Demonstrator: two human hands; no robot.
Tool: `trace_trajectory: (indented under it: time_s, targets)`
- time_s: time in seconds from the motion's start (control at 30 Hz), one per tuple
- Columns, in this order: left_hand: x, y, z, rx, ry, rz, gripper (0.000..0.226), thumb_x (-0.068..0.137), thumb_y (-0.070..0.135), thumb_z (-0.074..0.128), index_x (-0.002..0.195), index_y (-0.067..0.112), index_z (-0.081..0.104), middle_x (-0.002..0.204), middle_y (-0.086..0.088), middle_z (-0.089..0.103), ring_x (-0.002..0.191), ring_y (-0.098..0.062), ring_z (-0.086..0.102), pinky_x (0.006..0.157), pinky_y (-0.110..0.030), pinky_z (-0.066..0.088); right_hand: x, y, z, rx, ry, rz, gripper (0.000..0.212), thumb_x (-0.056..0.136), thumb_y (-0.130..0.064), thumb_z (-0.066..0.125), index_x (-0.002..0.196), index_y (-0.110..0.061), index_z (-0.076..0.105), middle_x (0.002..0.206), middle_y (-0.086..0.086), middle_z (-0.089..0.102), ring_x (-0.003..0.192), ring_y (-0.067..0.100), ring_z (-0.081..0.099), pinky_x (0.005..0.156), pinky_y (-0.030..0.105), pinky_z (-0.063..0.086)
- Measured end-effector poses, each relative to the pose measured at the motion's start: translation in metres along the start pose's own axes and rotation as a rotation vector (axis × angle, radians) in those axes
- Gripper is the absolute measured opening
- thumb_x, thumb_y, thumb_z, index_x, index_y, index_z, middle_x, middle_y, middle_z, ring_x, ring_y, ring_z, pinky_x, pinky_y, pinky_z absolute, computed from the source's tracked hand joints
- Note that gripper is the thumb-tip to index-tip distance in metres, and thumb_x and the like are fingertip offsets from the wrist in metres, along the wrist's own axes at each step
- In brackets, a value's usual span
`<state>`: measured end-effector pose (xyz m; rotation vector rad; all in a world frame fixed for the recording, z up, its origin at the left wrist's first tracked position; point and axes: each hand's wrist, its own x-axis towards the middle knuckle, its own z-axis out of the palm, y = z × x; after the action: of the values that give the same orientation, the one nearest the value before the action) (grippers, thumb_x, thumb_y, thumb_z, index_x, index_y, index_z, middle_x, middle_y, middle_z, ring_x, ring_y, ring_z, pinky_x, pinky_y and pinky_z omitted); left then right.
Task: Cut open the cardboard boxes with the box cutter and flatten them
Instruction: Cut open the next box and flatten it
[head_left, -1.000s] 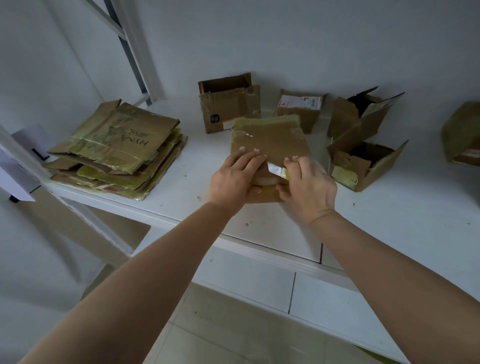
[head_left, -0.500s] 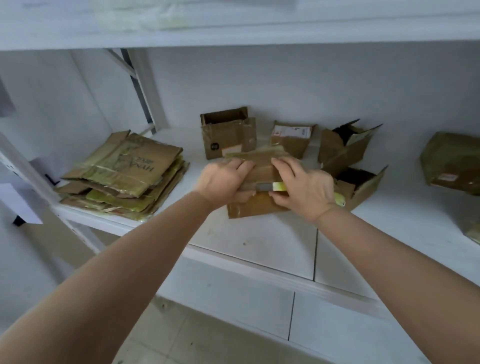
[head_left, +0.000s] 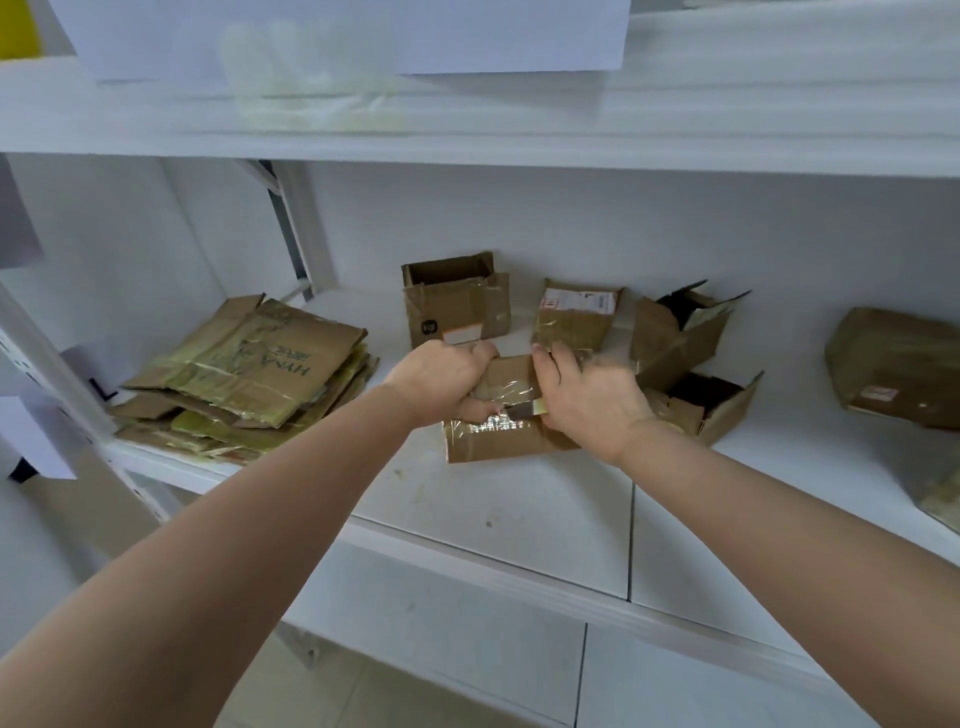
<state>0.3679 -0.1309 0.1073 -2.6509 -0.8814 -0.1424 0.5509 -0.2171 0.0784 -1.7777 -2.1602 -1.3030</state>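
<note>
I see both hands on 1 taped box (head_left: 498, 441) mid-shelf (head_left: 519, 514), near the front edge. Left hand (head_left: 441, 382) grips its left top edge, fingers curled. Right hand (head_left: 587, 400) clamps the right side, box cutter (head_left: 524, 411) pinned under it. Flattened stack (head_left: 249, 374) at the shelf's left end.

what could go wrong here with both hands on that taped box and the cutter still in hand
1. The right hand holds the box cutter against the box close to the left hand; a slip could nick the fingers.
2. Both hands grip the same taped box, so a sudden tear could jerk the cutter.
3. The open boxes sit close to the right hand; they could be knocked.
</note>
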Motion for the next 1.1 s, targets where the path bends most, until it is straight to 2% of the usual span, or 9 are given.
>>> trace_trajectory:
  time_s: [0.2,0.33,0.53,0.63,0.77,0.83,0.93,1.03,1.1]
  targets:
    - [0.004,-0.007,0.001,-0.133,0.049,0.020,0.068,0.086,0.054,0.059,0.132,0.010,0.038,0.107,-0.010,0.063,0.090,-0.028,0.063,0.070,-0.036,0.050,0.008,0.006,0.007,-0.040,0.012,-0.040,0.055,0.061,-0.031,0.081,0.106,-0.002,0.069,0.088,0.021,0.070,0.041,0.022,0.059,0.043,0.019,0.033]
    - [-0.004,-0.006,0.003,-0.322,0.093,0.007,0.071,0.080,0.050,0.068,0.133,0.012,0.040,0.123,-0.010,0.052,0.112,-0.025,0.050,0.083,-0.038,0.047,0.008,0.009,0.008,-0.012,0.052,-0.067,0.047,0.064,-0.032,0.077,0.101,-0.003,0.069,0.091,0.025,0.070,0.040,0.022,0.059,0.042,0.020,0.033]
    - [-0.011,-0.002,0.005,-0.358,0.132,-0.017,0.074,0.080,0.054,0.067,0.137,0.013,0.043,0.130,-0.011,0.048,0.120,-0.026,0.046,0.094,-0.033,0.041,0.004,0.010,0.007,0.093,0.130,-0.059,0.046,0.064,-0.031,0.075,0.099,-0.005,0.061,0.095,0.027,0.069,0.040,0.024,0.059,0.042,0.019,0.035]
    - [-0.012,0.001,-0.001,-0.289,0.144,-0.023,0.069,0.085,0.054,0.060,0.140,0.015,0.042,0.131,-0.009,0.051,0.121,-0.026,0.048,0.093,-0.031,0.041,0.002,0.010,0.008,0.138,0.162,-0.016,0.052,0.063,-0.034,0.074,0.100,-0.008,0.049,0.098,0.022,0.070,0.040,0.024,0.058,0.041,0.018,0.033]
    - [-0.011,0.004,-0.004,-0.063,0.101,-0.035,0.067,0.093,0.053,0.046,0.146,0.014,0.032,0.137,-0.007,0.048,0.121,-0.025,0.048,0.090,-0.031,0.041,-0.001,0.007,0.007,0.247,0.115,0.062,0.055,0.059,-0.035,0.079,0.101,-0.005,0.063,0.101,0.017,0.070,0.039,0.024,0.057,0.039,0.020,0.036]
    - [-0.011,0.007,-0.005,0.027,0.072,-0.043,0.066,0.096,0.052,0.041,0.146,0.010,0.030,0.137,-0.009,0.049,0.119,-0.028,0.049,0.088,-0.033,0.042,-0.005,0.008,0.005,0.339,0.072,0.122,0.064,0.057,-0.037,0.083,0.108,-0.002,0.064,0.089,0.012,0.071,0.037,0.024,0.055,0.037,0.020,0.036]
    - [-0.013,0.008,-0.006,0.115,0.069,-0.033,0.063,0.097,0.047,0.044,0.142,0.003,0.036,0.127,-0.015,0.056,0.109,-0.032,0.056,0.082,-0.037,0.046,-0.009,0.011,0.000,0.376,0.016,0.200,0.080,0.057,-0.051,0.082,0.116,-0.002,0.061,0.069,0.008,0.068,0.033,0.020,0.051,0.039,0.013,0.025]
    - [-0.015,0.008,-0.006,0.166,0.046,0.039,0.059,0.092,0.043,0.056,0.128,-0.003,0.052,0.107,-0.017,0.066,0.088,-0.033,0.064,0.066,-0.035,0.050,-0.007,0.015,0.002,0.273,-0.020,0.164,0.076,0.069,-0.060,0.069,0.116,-0.001,0.060,0.092,0.015,0.069,0.033,0.022,0.051,0.039,0.015,0.028]
    - [-0.015,0.008,-0.005,0.160,0.052,0.064,0.058,0.092,0.042,0.056,0.128,-0.004,0.052,0.108,-0.018,0.065,0.088,-0.033,0.064,0.066,-0.035,0.051,-0.006,0.017,0.004,0.166,-0.065,0.093,0.070,0.071,-0.058,0.069,0.112,-0.001,0.063,0.100,0.017,0.069,0.037,0.023,0.054,0.039,0.018,0.030]
